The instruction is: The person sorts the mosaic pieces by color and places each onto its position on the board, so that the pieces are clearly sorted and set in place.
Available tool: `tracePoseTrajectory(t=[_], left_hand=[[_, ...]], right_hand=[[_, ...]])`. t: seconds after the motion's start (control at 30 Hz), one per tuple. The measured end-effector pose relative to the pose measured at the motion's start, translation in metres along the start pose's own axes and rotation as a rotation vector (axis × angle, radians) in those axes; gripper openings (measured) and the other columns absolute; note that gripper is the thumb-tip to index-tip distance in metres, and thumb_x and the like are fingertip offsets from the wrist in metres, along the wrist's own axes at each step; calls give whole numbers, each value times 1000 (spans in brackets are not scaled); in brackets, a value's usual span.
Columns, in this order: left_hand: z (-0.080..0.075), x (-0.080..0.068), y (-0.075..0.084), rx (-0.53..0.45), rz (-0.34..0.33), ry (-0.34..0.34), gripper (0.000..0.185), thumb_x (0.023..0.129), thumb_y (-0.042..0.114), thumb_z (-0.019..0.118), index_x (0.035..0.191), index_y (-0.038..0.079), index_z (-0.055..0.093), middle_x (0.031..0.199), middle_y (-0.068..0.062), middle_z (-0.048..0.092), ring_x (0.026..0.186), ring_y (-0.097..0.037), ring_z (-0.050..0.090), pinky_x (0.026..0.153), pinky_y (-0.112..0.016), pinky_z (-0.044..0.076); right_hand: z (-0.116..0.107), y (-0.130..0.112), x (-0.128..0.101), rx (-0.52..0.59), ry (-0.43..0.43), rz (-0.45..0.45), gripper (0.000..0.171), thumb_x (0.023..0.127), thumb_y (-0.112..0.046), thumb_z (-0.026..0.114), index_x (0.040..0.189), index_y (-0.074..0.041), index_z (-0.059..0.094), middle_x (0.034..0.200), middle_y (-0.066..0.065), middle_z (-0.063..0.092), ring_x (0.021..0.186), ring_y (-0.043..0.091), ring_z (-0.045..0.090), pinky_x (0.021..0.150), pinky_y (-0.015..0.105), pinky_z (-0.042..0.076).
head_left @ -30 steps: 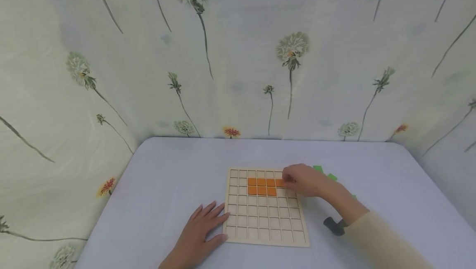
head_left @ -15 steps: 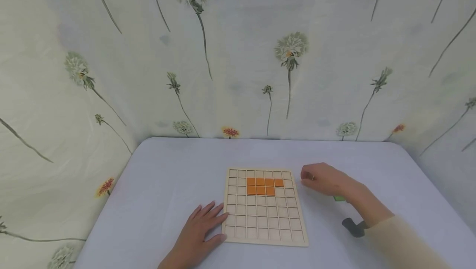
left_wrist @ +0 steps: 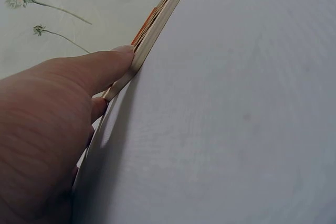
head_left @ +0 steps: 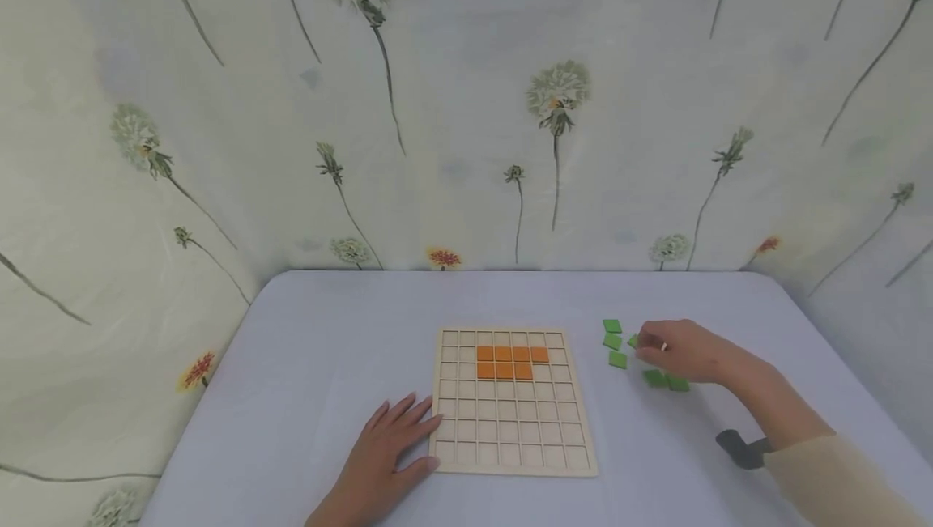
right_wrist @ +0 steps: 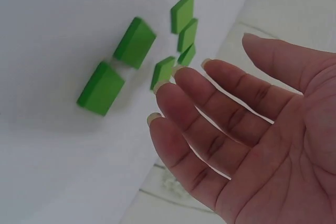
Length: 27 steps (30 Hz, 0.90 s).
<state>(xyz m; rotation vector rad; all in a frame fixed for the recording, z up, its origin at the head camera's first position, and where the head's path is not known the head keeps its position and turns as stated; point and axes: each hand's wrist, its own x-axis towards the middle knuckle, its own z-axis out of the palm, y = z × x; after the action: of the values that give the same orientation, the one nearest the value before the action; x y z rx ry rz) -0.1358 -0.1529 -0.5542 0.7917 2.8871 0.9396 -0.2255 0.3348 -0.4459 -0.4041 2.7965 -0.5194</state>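
Observation:
A wooden grid board lies on the table with several orange tiles set in its upper rows. My left hand rests flat on the table, fingers against the board's left edge. In the left wrist view the left hand has its thumb pressed on the board's edge. My right hand hovers over loose green tiles right of the board, holding nothing. The right wrist view shows the right hand with its palm open and its fingertips just above the green tiles.
The table has a pale cloth over it. Flowered fabric walls close in the back and both sides. A black strap sits at my right wrist.
My right hand left an orange tile at the right end of the upper orange row, then moved right off the board to the green tiles. The left hand stayed put.

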Motion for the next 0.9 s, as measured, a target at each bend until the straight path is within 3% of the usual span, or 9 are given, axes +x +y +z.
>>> tracePoseTrajectory(t=[0.4, 0.57, 0.73, 0.9], left_hand=[[-2, -2, 1, -28, -3, 2, 56, 99, 50, 67, 150, 26, 60, 163, 8, 43, 156, -25, 29, 127, -55, 14], [0, -2, -1, -28, 8, 9, 56, 99, 50, 66, 150, 26, 60, 163, 9, 43, 156, -24, 28, 127, -53, 12], [1, -1, -2, -24, 14, 9, 56, 100, 51, 65, 150, 26, 59, 163, 9, 42, 156, -24, 28, 127, -51, 11], [0, -1, -1, -15, 6, 2, 56, 100, 52, 65, 151, 27, 59, 164, 9, 42, 156, -24, 28, 127, -54, 13]], right_hand=[[3, 30, -15, -4, -64, 143, 30, 94, -14, 75, 117, 3, 69, 108, 13, 71, 102, 37, 66, 87, 57, 58], [10, 41, -15, -2, -67, 191, 30, 88, -8, 77, 115, 2, 69, 111, 16, 71, 107, 43, 64, 91, 61, 55], [13, 39, -15, -39, -63, 202, 32, 85, -5, 80, 114, 0, 68, 111, 14, 70, 108, 43, 64, 93, 63, 54], [14, 36, -14, -66, -53, 211, 26, 86, -4, 79, 109, 0, 67, 103, 11, 69, 97, 35, 64, 86, 58, 56]])
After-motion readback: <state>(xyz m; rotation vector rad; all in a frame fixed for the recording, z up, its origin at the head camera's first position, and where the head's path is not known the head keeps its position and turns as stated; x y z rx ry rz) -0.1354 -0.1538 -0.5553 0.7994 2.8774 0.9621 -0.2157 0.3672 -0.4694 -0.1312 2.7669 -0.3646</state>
